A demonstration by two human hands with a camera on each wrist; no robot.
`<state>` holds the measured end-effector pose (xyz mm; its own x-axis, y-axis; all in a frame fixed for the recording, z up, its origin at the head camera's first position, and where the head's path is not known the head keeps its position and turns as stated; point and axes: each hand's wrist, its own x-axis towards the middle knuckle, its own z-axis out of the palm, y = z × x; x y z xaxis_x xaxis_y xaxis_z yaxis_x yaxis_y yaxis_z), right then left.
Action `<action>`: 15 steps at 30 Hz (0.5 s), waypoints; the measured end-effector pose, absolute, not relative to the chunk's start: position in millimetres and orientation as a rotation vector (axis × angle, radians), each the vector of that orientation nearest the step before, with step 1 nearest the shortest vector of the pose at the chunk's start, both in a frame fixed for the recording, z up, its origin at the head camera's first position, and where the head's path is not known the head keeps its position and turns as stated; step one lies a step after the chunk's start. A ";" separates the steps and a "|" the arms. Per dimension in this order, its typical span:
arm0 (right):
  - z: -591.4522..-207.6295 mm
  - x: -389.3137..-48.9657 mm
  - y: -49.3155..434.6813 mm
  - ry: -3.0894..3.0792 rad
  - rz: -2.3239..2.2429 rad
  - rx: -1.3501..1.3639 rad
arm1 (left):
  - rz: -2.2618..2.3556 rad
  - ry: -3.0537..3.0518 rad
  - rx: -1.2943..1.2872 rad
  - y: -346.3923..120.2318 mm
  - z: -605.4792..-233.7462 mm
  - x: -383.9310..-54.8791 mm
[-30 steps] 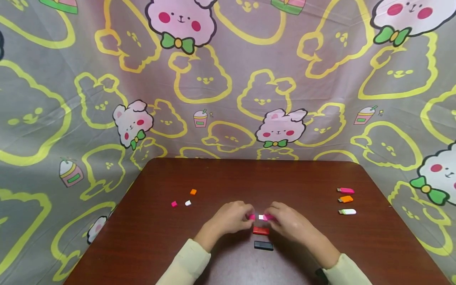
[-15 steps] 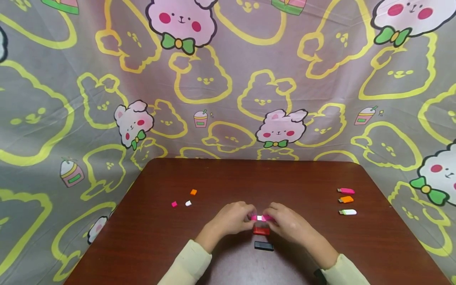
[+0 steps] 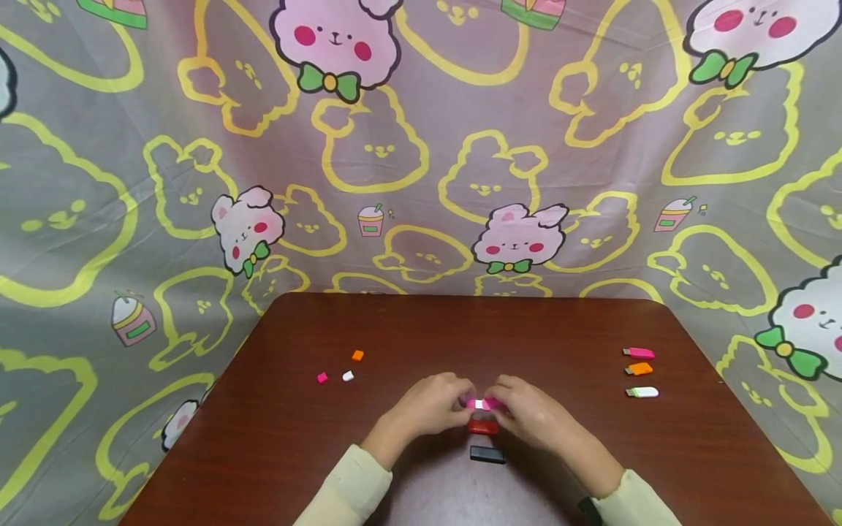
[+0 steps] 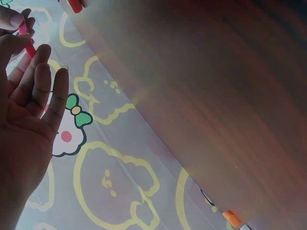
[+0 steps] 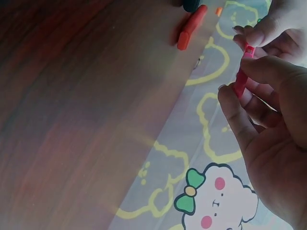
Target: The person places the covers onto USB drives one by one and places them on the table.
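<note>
In the head view my left hand (image 3: 430, 402) pinches a small pink cap (image 3: 471, 404) between thumb and fingertips. Facing it, my right hand (image 3: 533, 409) pinches a pink USB flash drive (image 3: 489, 404). A bright, whitish stretch of the drive's plug shows between the two pink parts, which lie in one line. The right wrist view shows the pink flash drive (image 5: 241, 82) between thumb and fingers, with the other hand at its far end. Just below the hands lies a red flash drive (image 3: 483, 428), and nearer me a black flash drive (image 3: 487, 454); neither shows a plug.
On the left of the brown table (image 3: 316, 438) lie three loose caps: orange (image 3: 358, 356), pink (image 3: 322, 378) and white (image 3: 348, 376). At the right, uncapped flash drives lie in a column: pink (image 3: 639, 353), orange (image 3: 639, 369) and white (image 3: 645, 392). A patterned cloth (image 3: 421, 168) hangs behind.
The cap and the pink flash drive have come together: the gap seen between cap and plug a second ago is closed. Both hands keep nearly the same place; the other pieces lie still.
</note>
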<state>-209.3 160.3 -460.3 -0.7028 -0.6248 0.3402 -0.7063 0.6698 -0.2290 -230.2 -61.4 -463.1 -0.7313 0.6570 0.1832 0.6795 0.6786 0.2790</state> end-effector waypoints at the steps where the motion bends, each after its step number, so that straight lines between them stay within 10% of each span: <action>1: -460.7 -209.3 160.2 -2.643 0.509 1.080 | -0.508 -2.808 -1.127 -61.4 -463.5 -230.3; 15: -457.0 -207.4 152.5 -2.699 0.484 1.037 | -0.450 -2.772 -1.133 -57.9 -465.4 -231.6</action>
<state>-207.4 152.5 -457.0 -0.7305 -0.6096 0.3079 -0.6786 0.6988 -0.2265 -231.6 -57.9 -465.4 -0.7144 0.6662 0.2142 0.6997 0.6767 0.2290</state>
